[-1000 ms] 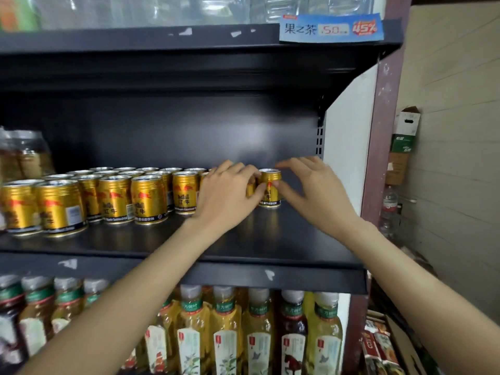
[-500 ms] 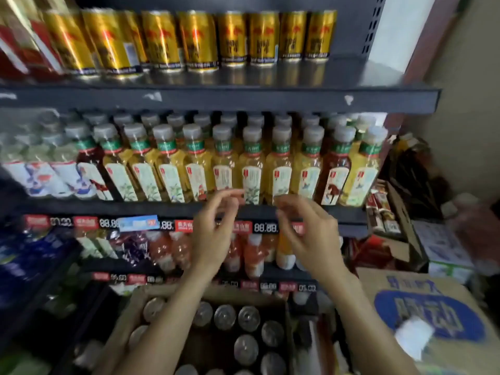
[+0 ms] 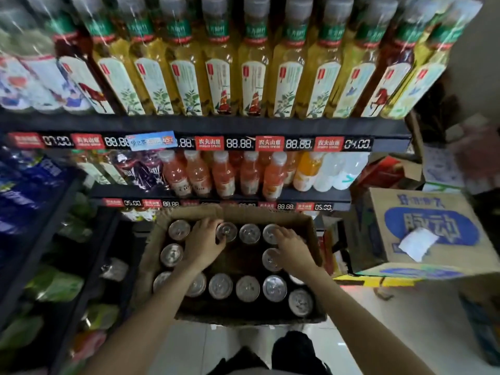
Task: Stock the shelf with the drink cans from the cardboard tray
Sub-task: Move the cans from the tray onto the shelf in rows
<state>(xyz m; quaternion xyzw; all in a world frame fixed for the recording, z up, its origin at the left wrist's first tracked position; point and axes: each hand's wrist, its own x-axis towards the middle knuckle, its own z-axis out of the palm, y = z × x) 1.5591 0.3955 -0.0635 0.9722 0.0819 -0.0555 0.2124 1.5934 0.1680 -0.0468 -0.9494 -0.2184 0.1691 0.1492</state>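
An open cardboard tray (image 3: 311,223) stands on the floor below me against the shelving, with several silver-topped drink cans (image 3: 247,288) standing upright in it. My left hand (image 3: 204,244) is down in the tray's back row, fingers curled over a can that it hides, thumb beside the neighbouring can (image 3: 226,231). My right hand (image 3: 290,246) lies with fingers spread on the can tops at the tray's back right, touching one can (image 3: 271,233). The tray's middle is bare. The shelf level holding the gold cans is out of view.
Above the tray run shelf levels of tea bottles (image 3: 221,77) and juice bottles (image 3: 224,174) behind price strips (image 3: 238,143). A large carton with a blue logo (image 3: 422,231) stands to the right. More shelving with packaged goods (image 3: 40,212) closes the left side. Pale floor (image 3: 378,334) lies to the right.
My view has dropped from the shelf of gold cans to the tray on the floor. Both hands left the shelf, came down empty and now rest on cans in the tray.
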